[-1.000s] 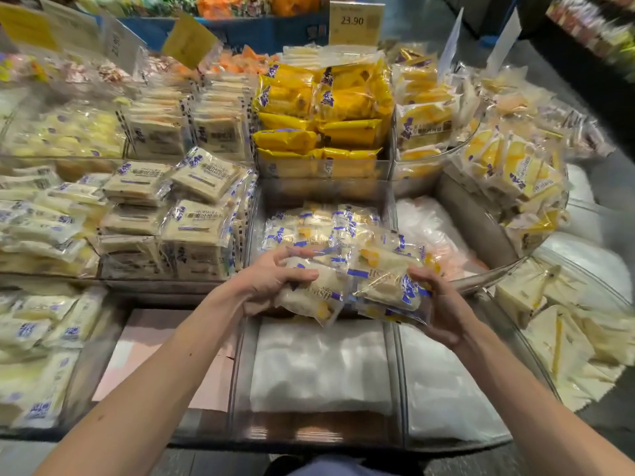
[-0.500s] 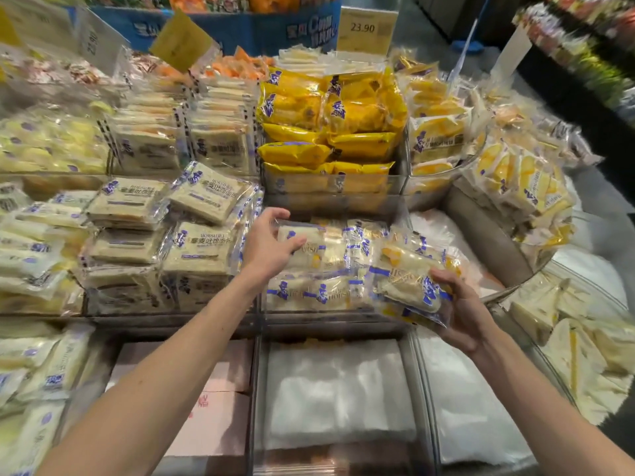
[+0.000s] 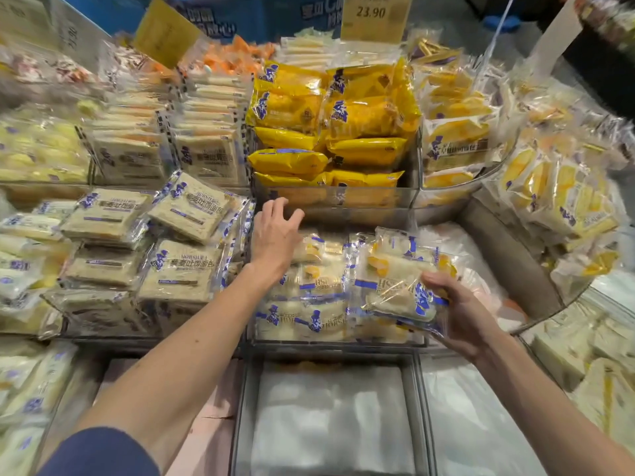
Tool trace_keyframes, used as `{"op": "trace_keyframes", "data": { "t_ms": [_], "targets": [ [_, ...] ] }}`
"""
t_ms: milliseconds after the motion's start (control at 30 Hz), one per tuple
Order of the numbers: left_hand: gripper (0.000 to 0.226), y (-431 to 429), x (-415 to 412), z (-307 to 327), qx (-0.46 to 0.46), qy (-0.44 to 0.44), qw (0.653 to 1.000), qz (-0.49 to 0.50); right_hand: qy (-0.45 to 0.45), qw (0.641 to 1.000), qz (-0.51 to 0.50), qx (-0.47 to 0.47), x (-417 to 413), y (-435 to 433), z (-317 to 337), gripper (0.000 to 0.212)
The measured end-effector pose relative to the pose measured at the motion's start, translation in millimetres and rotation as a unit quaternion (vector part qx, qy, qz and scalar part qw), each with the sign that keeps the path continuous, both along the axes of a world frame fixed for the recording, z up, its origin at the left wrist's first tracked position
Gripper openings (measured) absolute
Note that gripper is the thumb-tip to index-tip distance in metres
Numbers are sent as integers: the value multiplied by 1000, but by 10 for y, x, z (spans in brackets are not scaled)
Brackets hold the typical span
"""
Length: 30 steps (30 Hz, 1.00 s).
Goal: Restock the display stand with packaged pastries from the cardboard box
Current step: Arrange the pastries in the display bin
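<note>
- My left hand [image 3: 275,235]: palm down, fingers spread and loose, gripping nothing. It hovers over the back left part of the middle compartment [image 3: 338,342], fingertips near the clear front wall of the bin above. I can't tell if the palm touches the packs under it.
- My right hand [image 3: 460,317]: grasping a small stack of packaged pastries [image 3: 395,283], thumb on top, fingers curled underneath.
- The held stack is tilted and sits over the right half of the same middle compartment.
- The held packs have clear wrap with blue print. I see pale bread with a yellow filling through it.
- The middle compartment is clear-walled and holds shelved pastries [image 3: 309,297] of the same kind, lying flat in rows and partly hidden by my left hand.
- Tier above: yellow packs [image 3: 330,132] stacked in a clear bin. A price tag [image 3: 372,15] reading 23.90 stands behind them.
- Left of the compartment: toast packs [image 3: 178,269] piled in stacks, just beside my left wrist.
- Far right: a curved bin of sandwich packs [image 3: 556,201], white and yellow, well apart from both hands.
- Lower tier in front: compartments lined with white plastic [image 3: 330,407], and a pink carton [image 3: 213,424] in the one to the left.
- A dark blue sleeve [image 3: 103,451] shows on my left arm at the bottom edge.
</note>
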<state>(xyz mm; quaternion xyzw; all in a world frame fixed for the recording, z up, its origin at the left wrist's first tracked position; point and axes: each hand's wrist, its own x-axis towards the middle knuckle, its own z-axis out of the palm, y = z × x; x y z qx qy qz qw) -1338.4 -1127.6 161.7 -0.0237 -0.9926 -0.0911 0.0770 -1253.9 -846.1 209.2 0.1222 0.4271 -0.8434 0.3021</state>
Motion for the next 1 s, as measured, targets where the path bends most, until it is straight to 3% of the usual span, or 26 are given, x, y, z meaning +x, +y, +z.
{"op": "trace_keyframes", "data": {
  "t_ms": [67, 133, 333, 500, 600, 667, 767, 800, 867, 967, 1000],
  "targets": [
    [36, 32, 57, -90, -22, -10, 999, -29, 2, 1000, 8, -9, -29, -8, -1, 71],
    [34, 76, 180, -188, 20, -79, 995, -56, 2, 1000, 18, -8, -52, -10, -9, 72],
    [47, 18, 322, -290, -16, -180, 977, -118, 0, 1000, 28, 6, -88, -28, -73, 73],
    [49, -101, 251, -288, 55, -237, 962, -122, -6, 1000, 23, 14, -99, -41, -99, 78],
    [50, -5, 361, -85, 148, -203, 963, -98, -10, 999, 23, 25, -86, -33, -126, 86],
    [61, 176, 538, 157, 311, -200, 927, -59, -8, 999, 19, 32, -60, -34, -133, 91],
    [61, 460, 827, 505, 564, -294, 772, -11, -11, 999, 15, 40, 3, -66, -132, 88],
    [54, 528, 908, 547, 586, -302, 751, -17, -8, 999, 15, 38, 26, -79, -126, 80],
    [48, 627, 1010, 511, 585, -276, 763, -21, -4, 999, 15, 41, 76, -124, -114, 72],
    [65, 672, 1047, 375, 562, -255, 787, 6, -7, 999, 9, 36, 156, -164, -97, 59],
    [68, 672, 1046, 380, 565, -259, 783, 14, -6, 1000, 6, 26, 171, -165, -106, 64]
  ]
}}
